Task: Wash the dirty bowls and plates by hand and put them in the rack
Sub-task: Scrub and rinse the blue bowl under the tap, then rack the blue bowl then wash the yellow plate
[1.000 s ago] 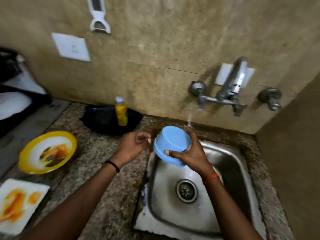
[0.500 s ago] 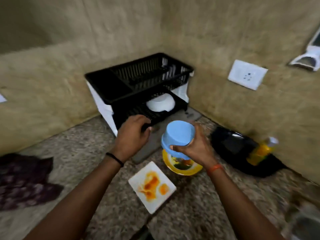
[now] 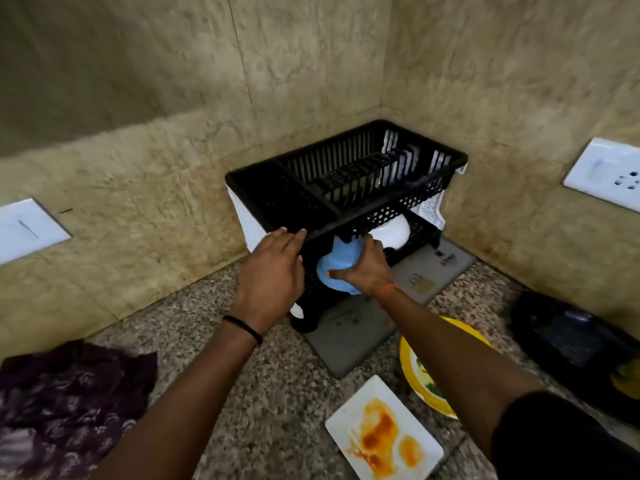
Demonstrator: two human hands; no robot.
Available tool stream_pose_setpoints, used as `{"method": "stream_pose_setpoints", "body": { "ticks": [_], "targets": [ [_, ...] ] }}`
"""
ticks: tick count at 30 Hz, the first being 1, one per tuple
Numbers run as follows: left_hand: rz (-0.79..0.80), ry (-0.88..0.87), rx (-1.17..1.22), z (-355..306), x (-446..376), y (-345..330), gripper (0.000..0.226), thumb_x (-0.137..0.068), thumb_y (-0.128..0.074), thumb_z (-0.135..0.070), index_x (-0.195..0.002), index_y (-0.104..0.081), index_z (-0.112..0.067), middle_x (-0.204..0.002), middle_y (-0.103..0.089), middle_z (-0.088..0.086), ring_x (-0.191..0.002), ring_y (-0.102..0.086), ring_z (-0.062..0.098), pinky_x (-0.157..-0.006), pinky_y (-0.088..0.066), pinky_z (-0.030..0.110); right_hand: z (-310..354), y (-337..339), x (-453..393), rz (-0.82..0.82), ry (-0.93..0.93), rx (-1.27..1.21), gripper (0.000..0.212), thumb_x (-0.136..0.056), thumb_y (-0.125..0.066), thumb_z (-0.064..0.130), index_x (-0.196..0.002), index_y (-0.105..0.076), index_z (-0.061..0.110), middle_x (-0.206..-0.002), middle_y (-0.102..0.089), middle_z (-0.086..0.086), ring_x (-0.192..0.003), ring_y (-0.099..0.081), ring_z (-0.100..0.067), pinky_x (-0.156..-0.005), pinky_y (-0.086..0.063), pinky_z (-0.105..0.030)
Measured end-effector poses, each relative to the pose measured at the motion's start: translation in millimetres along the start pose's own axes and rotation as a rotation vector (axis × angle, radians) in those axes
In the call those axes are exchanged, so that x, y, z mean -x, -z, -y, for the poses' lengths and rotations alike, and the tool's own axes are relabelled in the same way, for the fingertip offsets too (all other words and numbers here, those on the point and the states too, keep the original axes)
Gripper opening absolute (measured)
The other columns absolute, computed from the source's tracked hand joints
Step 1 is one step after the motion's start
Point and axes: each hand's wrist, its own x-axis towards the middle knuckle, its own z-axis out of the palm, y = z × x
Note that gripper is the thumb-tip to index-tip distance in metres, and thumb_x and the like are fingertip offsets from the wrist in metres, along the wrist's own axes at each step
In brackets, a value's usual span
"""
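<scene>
Under the rack's [image 3: 346,188] upper tier, the right hand [image 3: 363,271] had carried the gripped blue bowl [image 3: 337,271] from the sink; the left hand [image 3: 273,268] rested open on the rack.

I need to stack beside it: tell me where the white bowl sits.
The white bowl sits on the black rack's lower shelf, right of the blue plastic bowl gripped by the right hand.
</scene>
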Motion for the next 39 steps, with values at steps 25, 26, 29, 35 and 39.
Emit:
{"method": "stream_pose_setpoints", "body": {
  "ticks": [25, 26, 29, 35, 39],
  "targets": [
    [0.005, 0.01, 0.048, 13.9, -2.2, -13.2, 0.046, -0.093, -0.053, -0.014, -0.139, -0.049, -0.01, -0.136, -0.056, 0.01, -0.133, -0.045, 0.025, -0.108, -0.038, 0.036, -12.3, -53.8, -48.6, 0.074, 0.083, 0.099, 0.078, -0.071, -0.078, 0.018, -0.138, -0.042, 0.0, -0.138, -0.046, -0.025, -0.13, -0.041, -0.038, -0.109, -0.035, -0.041],
    [0.025, 0.014, 0.049, 10.6, 1.1, -13.6, 0.048, -0.095, -0.05, -0.017, -0.141, -0.044, -0.009, -0.142, -0.05, 0.012, -0.138, -0.038, 0.026, -0.113, -0.032, 0.039, -16.9, -45.0, -37.8, 0.055, 0.097, 0.075, 0.064, -0.072, -0.075, 0.016, -0.129, -0.052, -0.001, -0.13, -0.053, -0.025, -0.124, -0.049, -0.038, -0.104, -0.039, -0.038],
    [-0.067, -0.016, 0.073, -15.4, 16.3, -13.4, 0.043, -0.095, -0.048, -0.016, -0.137, -0.048, -0.004, -0.146, -0.043, 0.015, -0.142, -0.028, 0.03, -0.115, -0.025, 0.048, -37.4, -15.1, 3.3, -0.023, 0.104, -0.017, 0.031, -0.076, -0.068, 0.015, -0.105, -0.068, 0.005, -0.111, -0.066, -0.017, -0.106, -0.062, -0.031, -0.09, -0.042, -0.023],
    [0.075, -0.014, 0.566, -108.0, 53.4, -56.2, 0.017, -0.09, -0.056, -0.019, -0.098, -0.069, -0.012, -0.098, -0.069, 0.004, -0.091, -0.064, 0.021, -0.079, -0.052, 0.034, -94.4, 50.7, 115.6, -0.321, 0.008, 0.088, 0.022, -0.083, -0.064, 0.015, -0.104, -0.065, 0.01, -0.106, -0.066, -0.012, -0.102, -0.06, -0.031, -0.087, -0.048, -0.038],
    [0.507, 0.283, 0.584, -136.3, 67.6, -121.6, 0.026, -0.086, -0.054, -0.025, -0.1, -0.063, -0.004, -0.096, -0.067, 0.016, -0.092, -0.062, 0.032, -0.073, -0.046, 0.038, -145.5, 75.7, 172.9, -0.461, -0.351, 0.158, 0.058, -0.078, -0.069, 0.023, -0.129, -0.048, 0.008, -0.128, -0.049, -0.018, -0.122, -0.045, -0.038, -0.1, -0.04, -0.045]
  ]
}}
